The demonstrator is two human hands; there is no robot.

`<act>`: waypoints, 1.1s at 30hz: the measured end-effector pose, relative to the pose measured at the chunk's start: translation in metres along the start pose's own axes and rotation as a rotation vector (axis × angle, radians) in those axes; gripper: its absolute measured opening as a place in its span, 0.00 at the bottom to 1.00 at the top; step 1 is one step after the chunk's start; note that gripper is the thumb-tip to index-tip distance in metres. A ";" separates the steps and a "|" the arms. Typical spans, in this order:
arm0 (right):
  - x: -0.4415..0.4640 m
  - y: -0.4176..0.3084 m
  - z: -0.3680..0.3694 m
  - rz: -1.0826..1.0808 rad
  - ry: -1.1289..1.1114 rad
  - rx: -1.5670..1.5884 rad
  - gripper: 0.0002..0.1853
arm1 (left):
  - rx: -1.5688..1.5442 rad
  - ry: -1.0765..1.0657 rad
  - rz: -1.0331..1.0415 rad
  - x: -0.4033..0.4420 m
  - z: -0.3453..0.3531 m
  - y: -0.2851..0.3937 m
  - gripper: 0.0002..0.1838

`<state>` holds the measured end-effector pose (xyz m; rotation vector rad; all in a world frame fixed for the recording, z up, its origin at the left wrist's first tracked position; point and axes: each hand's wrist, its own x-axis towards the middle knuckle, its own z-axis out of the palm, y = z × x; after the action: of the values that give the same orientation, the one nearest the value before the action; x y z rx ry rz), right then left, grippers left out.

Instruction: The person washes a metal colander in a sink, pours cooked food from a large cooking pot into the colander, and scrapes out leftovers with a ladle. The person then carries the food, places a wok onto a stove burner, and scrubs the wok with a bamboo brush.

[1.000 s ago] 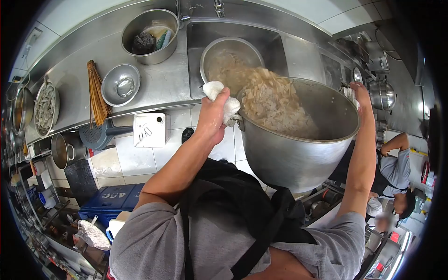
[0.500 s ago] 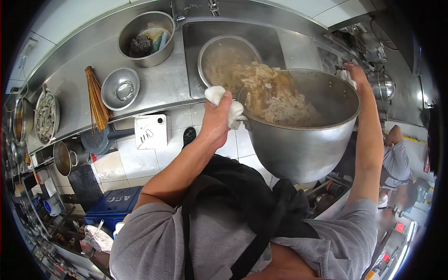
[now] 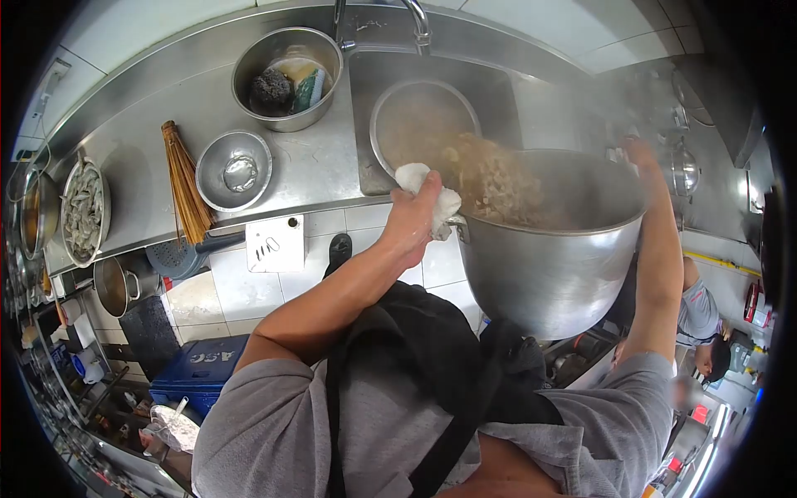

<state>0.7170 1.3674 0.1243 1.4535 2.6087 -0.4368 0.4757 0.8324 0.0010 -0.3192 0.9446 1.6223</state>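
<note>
A large, steaming metal pot (image 3: 548,274) is tilted toward the sink, held between my two hands. My left hand (image 3: 413,220) is closed around a folded white cloth (image 3: 444,212) at the pot's near-left handle. At the far right rim, my right hand (image 3: 639,153) grips the other side, partly veiled by steam, with a bit of white cloth beside it. Pale brown chopped food (image 3: 494,178) slides over the pot's lip into a round metal basin (image 3: 375,124) standing in the sink (image 3: 361,170). Steam blurs what lies in the basin.
A tap (image 3: 422,33) arches over the sink. On the counter are a deep bowl (image 3: 286,124) with scrubbers, a shallow metal bowl (image 3: 212,174), a bamboo whisk brush (image 3: 184,183) and a tray of shrimp-like pieces (image 3: 83,212). Another person (image 3: 701,307) is at the right.
More food has left the pot for the basin, and less shows inside. Steam is thicker around my right hand. The view has shifted, so the counter appears lower and further right.
</note>
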 end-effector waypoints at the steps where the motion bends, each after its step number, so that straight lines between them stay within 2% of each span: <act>1: -0.026 -0.029 -0.002 -0.099 0.049 -0.034 0.19 | -0.002 0.000 -0.001 0.000 0.000 0.004 0.27; 3: -0.036 -0.048 -0.004 -0.199 0.096 -0.068 0.18 | 0.007 -0.030 -0.055 0.000 0.000 0.011 0.27; 7: 0.009 0.002 -0.008 -0.297 -0.086 0.193 0.15 | 0.017 -0.065 -0.077 0.011 -0.004 0.020 0.25; 9: 0.021 0.002 -0.003 -0.321 -0.130 0.254 0.15 | 0.057 -0.077 -0.150 0.019 -0.008 0.020 0.23; 12: 0.038 -0.002 -0.001 -0.189 -0.067 0.171 0.15 | 0.084 -0.042 -0.182 0.025 -0.009 0.022 0.24; 15: 0.049 -0.003 -0.006 -0.175 -0.178 0.008 0.17 | 0.084 -0.070 -0.178 0.023 -0.010 0.026 0.25; 21: 0.043 -0.016 0.000 -0.021 -0.044 0.052 0.17 | 0.145 -0.053 -0.225 0.027 -0.009 0.034 0.25; 24: 0.048 -0.032 -0.010 -0.092 -0.141 0.089 0.16 | 0.142 -0.077 -0.236 0.030 -0.012 0.037 0.26; 27: 0.076 -0.035 -0.020 -0.144 -0.364 -0.136 0.22 | 0.128 -0.130 -0.245 0.040 -0.018 0.037 0.27; 33: 0.116 -0.054 -0.025 -0.081 -0.355 -0.261 0.17 | 0.111 -0.103 -0.299 0.050 -0.022 0.036 0.24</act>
<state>0.6110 1.4425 0.1300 1.0801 2.3416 -0.3131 0.4218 0.8512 -0.0310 -0.2832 0.8604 1.2968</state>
